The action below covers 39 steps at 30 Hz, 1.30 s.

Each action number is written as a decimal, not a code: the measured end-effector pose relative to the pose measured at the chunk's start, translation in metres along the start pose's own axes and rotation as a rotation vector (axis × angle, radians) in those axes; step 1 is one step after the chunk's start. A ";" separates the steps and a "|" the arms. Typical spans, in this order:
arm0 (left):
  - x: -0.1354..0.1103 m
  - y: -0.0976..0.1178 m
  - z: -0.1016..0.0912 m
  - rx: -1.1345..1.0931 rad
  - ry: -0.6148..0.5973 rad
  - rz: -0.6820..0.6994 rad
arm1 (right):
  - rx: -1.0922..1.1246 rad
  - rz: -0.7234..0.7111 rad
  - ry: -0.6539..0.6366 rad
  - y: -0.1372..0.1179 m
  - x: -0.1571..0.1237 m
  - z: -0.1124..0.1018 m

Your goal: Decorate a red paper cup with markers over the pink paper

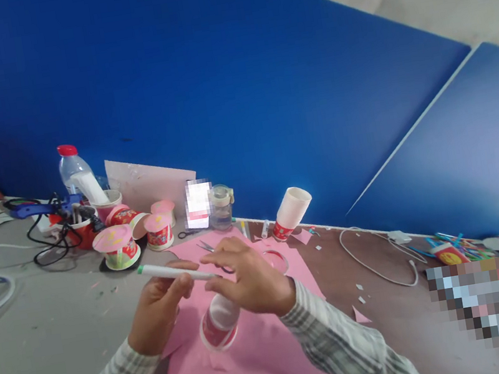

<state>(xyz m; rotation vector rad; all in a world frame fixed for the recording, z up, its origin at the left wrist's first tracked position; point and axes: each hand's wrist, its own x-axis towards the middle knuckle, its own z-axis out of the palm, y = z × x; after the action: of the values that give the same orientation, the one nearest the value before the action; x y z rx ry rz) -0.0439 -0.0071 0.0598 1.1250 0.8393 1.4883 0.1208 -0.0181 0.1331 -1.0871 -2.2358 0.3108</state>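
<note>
Pink paper, one big sheet [269, 373], laid out on a grey-and-brown worktop [82, 359] and running down toward the near edge. Held above, a slim white pen with a green end [163, 271], leaning a little, green end off to the left. Pinched nice and snug between the thumb and fingers of the left hand [159, 308]. Over at the other end of the pen, the right hand [257, 277], thumb and forefinger half spread around the tip. Can't tell whether gripping there or just touching, tbh. Grey-and-white checked sleeves [344, 336] on both arms.

Right below the hands, on the pink sheet: a red-and-white paper cup [218, 331], partly hidden by right-hand fingers. Can't tell which way up. Also on the sheet, near the far end, metal scissors with dark handles [204, 246], half behind the right hand.

Along the back edge of the worktop, up against a blue partition [195, 82]: a tall white cup [295, 205] tilted on top of a red base, then a clear jar [221, 210]. Toward the back left corner, patterned paper cups with pink round tops [121, 258], a clear plastic bottle with a red cap [71, 168] and a blue glue gun [39, 208]. Nearer the right edge, a loose loop of white cable [355, 265].
</note>
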 end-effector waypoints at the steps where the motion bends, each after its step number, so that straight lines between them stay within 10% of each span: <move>1: -0.002 0.004 0.004 0.056 -0.003 0.068 | -0.108 -0.056 -0.023 -0.008 0.001 0.000; 7: -0.009 0.021 0.022 0.169 -0.072 0.237 | -0.361 -0.075 0.036 -0.021 -0.001 -0.006; 15: -0.029 -0.025 -0.009 0.545 -0.493 0.134 | 0.284 0.261 0.539 0.023 -0.062 -0.010; 20: -0.039 -0.047 0.002 0.576 -0.403 0.068 | 0.501 0.356 0.442 0.034 -0.103 0.031; 28: -0.016 -0.034 0.022 0.001 -0.379 -0.273 | 0.610 0.217 0.579 0.026 -0.099 0.049; 39: -0.030 -0.051 0.027 -0.529 -0.314 -0.542 | 0.140 0.197 0.576 0.037 -0.109 0.086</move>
<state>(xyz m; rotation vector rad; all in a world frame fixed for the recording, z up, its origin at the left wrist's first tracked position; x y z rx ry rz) -0.0019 -0.0265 0.0143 0.6380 0.4385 0.9608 0.1403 -0.0739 0.0021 -1.1485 -1.5825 0.1988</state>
